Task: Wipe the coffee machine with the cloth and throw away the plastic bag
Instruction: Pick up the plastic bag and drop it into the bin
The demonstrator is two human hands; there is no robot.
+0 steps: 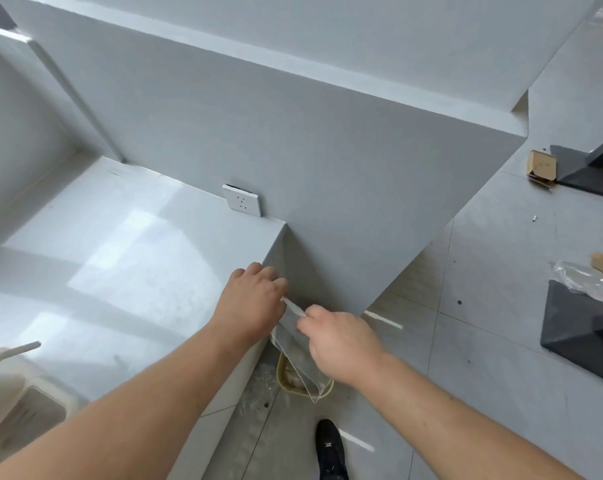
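While a dark shoe (329,448) stands on the tiled floor (501,306) at the bottom of the view, both arms reach forward past the corner of the white counter (120,254). The left hand (250,303) pinches the upper edge of the clear plastic bag (293,355) with curled fingers. The right hand (341,344) grips the same edge just beside it, so the bag hangs from both. Directly beneath it a yellow-rimmed bin (282,375) sits on the floor against the counter's side. The bag's lower end reaches the bin's rim, but the hands have not let go. At lower left on the counter stands a cream appliance (26,403), probably the coffee machine. No cloth shows, so whether the wiping is done cannot be told. The throwing away looks nearly finished, with only the release left. Further back, a wall socket (242,199) sits on the grey partition (328,150).
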